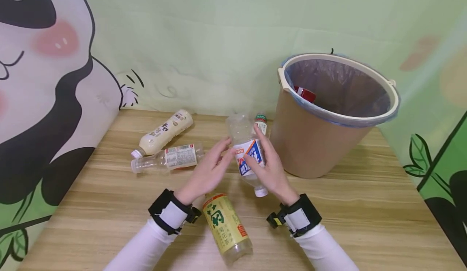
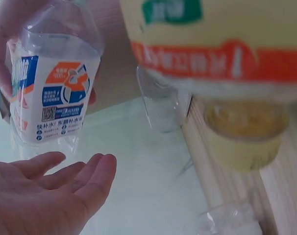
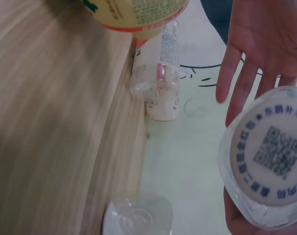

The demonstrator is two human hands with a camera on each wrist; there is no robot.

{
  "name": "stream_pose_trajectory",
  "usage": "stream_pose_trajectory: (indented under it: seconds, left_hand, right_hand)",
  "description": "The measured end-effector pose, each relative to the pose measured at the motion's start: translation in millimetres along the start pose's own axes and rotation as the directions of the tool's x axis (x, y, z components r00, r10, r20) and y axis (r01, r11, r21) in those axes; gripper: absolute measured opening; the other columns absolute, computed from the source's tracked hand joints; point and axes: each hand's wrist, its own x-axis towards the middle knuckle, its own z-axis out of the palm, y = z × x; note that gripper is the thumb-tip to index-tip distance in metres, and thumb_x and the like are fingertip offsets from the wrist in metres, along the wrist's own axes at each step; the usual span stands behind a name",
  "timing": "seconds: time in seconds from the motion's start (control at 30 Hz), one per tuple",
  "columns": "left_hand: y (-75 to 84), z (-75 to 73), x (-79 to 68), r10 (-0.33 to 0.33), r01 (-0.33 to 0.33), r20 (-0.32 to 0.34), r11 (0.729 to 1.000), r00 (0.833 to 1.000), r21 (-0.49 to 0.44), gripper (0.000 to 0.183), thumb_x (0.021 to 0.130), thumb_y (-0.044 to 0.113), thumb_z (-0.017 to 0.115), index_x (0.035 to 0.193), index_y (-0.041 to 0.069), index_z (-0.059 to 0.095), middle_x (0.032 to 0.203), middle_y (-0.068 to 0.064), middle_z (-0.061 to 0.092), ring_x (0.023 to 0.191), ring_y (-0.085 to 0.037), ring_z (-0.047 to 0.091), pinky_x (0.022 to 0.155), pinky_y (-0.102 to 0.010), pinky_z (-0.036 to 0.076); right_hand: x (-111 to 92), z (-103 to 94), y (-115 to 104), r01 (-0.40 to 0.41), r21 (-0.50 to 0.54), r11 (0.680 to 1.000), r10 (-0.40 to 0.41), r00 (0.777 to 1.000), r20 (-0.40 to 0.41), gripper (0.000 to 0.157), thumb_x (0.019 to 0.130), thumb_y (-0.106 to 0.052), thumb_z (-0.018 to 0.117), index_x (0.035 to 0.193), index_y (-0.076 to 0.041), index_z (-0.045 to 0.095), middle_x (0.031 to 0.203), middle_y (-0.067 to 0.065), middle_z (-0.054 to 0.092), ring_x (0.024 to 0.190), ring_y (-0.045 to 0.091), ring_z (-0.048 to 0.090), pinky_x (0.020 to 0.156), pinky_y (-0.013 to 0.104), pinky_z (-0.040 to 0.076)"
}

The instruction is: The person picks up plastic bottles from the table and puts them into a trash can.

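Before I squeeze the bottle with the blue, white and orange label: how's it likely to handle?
Probably light for its size: no liquid shows in the bottle's clear parts. Walls look like thin clear plastic, so it may dent under a hard grip. Likely tippy if stood cap-down, since the white cap is much narrower than the body.

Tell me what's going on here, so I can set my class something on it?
A person's right hand holds a blue-and-white-labelled bottle, while the left hand is open close to it. A yellow-labelled bottle lies nearer the person, and two more bottles lie off to the left. On the right stands a lined bin with something red inside.
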Motion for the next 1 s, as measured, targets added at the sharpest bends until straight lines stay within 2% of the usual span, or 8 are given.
stream_pose_trajectory:
  seconds: [0.2,0.3,0.4,0.5,0.57,0.73,0.8,1.0]
  left_hand:
    - [-3.0,-2.5,-1.5,-0.008,0.005,0.018,0.988,1.0,0.156,0.063,0.1,0.053,0.024,0.148,0.012,0.031,0.155,-0.006,0.02,0.139,-0.027,0.023,0.112,-0.052,0.022]
    - [-4.9,-2.9,-2.4,0.008,-0.013,0.023,0.973,1.0,0.23,0.064,0.1,0.054,0.021,0.148,0.013,0.032,0.156,-0.006,0.019,0.139,-0.029,0.023,0.111,-0.056,0.02]
    - [-6.8,-3.4,-3.2,0.04,-0.045,0.022,0.949,0.999,0.311,0.063,0.101,0.052,0.021,0.147,0.013,0.033,0.156,-0.008,0.02,0.138,-0.033,0.025,0.11,-0.058,0.021]
    - [-9.3,-4.0,-3.3,0.079,-0.078,0.013,0.921,0.997,0.382,0.06,0.101,0.049,0.023,0.146,0.011,0.035,0.154,-0.013,0.024,0.136,-0.035,0.029,0.11,-0.057,0.023]
    - [-10.5,-4.7,-2.7,0.101,-0.094,0.008,0.899,0.995,0.428,0.058,0.102,0.047,0.025,0.145,0.01,0.037,0.153,-0.015,0.027,0.135,-0.036,0.031,0.109,-0.055,0.027]
    - [-13.4,-5.7,-0.4,0.152,-0.123,-0.005,0.822,0.988,0.556,0.051,0.102,0.04,0.031,0.142,0.01,0.041,0.149,-0.016,0.034,0.132,-0.036,0.037,0.108,-0.054,0.03]
    - [-14.5,-5.7,0.6,0.17,-0.132,-0.008,0.79,0.985,0.598,0.049,0.101,0.038,0.035,0.141,0.011,0.043,0.148,-0.016,0.036,0.13,-0.036,0.039,0.107,-0.054,0.031]
    - [-14.2,-6.5,1.6,0.231,-0.171,-0.003,0.73,0.973,0.662,0.047,0.097,0.034,0.045,0.138,0.012,0.047,0.143,-0.015,0.044,0.126,-0.035,0.043,0.102,-0.057,0.037]
  right_hand:
    - [1,-4.0,19,0.003,-0.068,0.998,0.0,0.999,0.042,0.081,0.085,-0.014,0.066,0.152,-0.023,0.022,0.134,0.015,0.044,0.087,0.024,0.058,0.064,0.032,0.056]
    - [2,-7.5,17,0.037,-0.112,0.993,-0.032,0.998,0.046,0.08,0.084,-0.013,0.067,0.151,-0.022,0.024,0.128,0.015,0.047,0.085,0.022,0.056,0.061,0.03,0.055]
    - [3,-12.6,5,0.074,-0.166,0.983,-0.066,0.996,0.053,0.079,0.083,-0.01,0.067,0.151,-0.014,0.025,0.127,0.018,0.046,0.084,0.022,0.054,0.061,0.031,0.053]
    - [4,-18.6,-10,0.091,-0.206,0.974,-0.079,0.995,0.066,0.078,0.083,-0.007,0.066,0.149,-0.007,0.025,0.131,0.023,0.043,0.084,0.025,0.053,0.062,0.033,0.052]
    - [7,-22.8,-12,0.079,-0.229,0.97,-0.064,0.995,0.071,0.079,0.084,-0.01,0.066,0.15,-0.01,0.024,0.135,0.022,0.04,0.084,0.024,0.053,0.062,0.032,0.052]
    - [15,-30.9,-1,0.065,-0.335,0.94,-0.047,0.997,0.061,0.081,0.085,-0.025,0.065,0.152,-0.028,0.02,0.141,0.012,0.037,0.082,0.017,0.053,0.06,0.027,0.052]
    - [18,-34.5,-7,0.061,-0.386,0.921,-0.043,0.998,0.055,0.08,0.085,-0.028,0.064,0.151,-0.03,0.02,0.141,0.011,0.036,0.079,0.016,0.053,0.058,0.027,0.05]
    - [26,-46.7,-28,0.081,-0.451,0.889,-0.056,0.996,0.068,0.077,0.086,-0.031,0.062,0.151,-0.029,0.022,0.139,0.011,0.036,0.078,0.018,0.053,0.057,0.029,0.05]
